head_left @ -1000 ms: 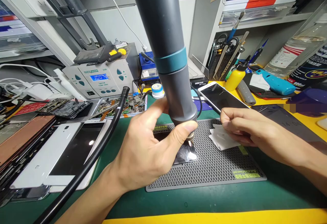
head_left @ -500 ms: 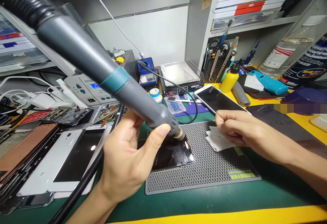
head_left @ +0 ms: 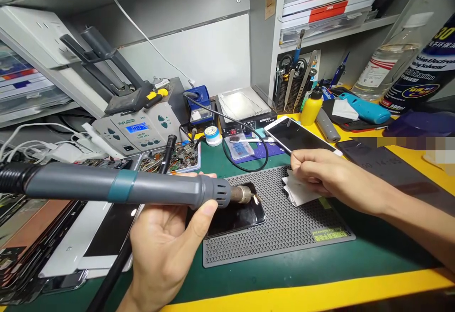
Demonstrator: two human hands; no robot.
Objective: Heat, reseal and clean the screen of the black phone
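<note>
Workbench (head_left: 305,276) with a green top, yellow along the near edge at 6 o'clock, clock centred on a grey honeycomb mat (head_left: 284,229). On the mat's 9 o'clock side, a black phone (head_left: 236,219), flat, glass catching glare. In the left hand (head_left: 159,250), a grey hot-air gun (head_left: 159,186), cradled from beneath with the thumb on the near side; its nozzle (head_left: 241,194) towards 3 o'clock above the phone, perhaps just clear of the glass, contact hard to judge. In the right hand (head_left: 320,172), a folded white sheet (head_left: 302,197), pinched at 1 o'clock. Out at 9, crowded phone parts (head_left: 64,236); at 10, heaped circuit boards (head_left: 186,154) and a grey station (head_left: 142,134) with a lit blue display. At 12, a tool holder (head_left: 289,95) full of tweezers; at 1, a white-framed phone (head_left: 302,135) and a clear bottle (head_left: 387,68). Behind, a white wall panel (head_left: 213,49) at 11, a shelf (head_left: 339,31) of boxes at 1.
</note>
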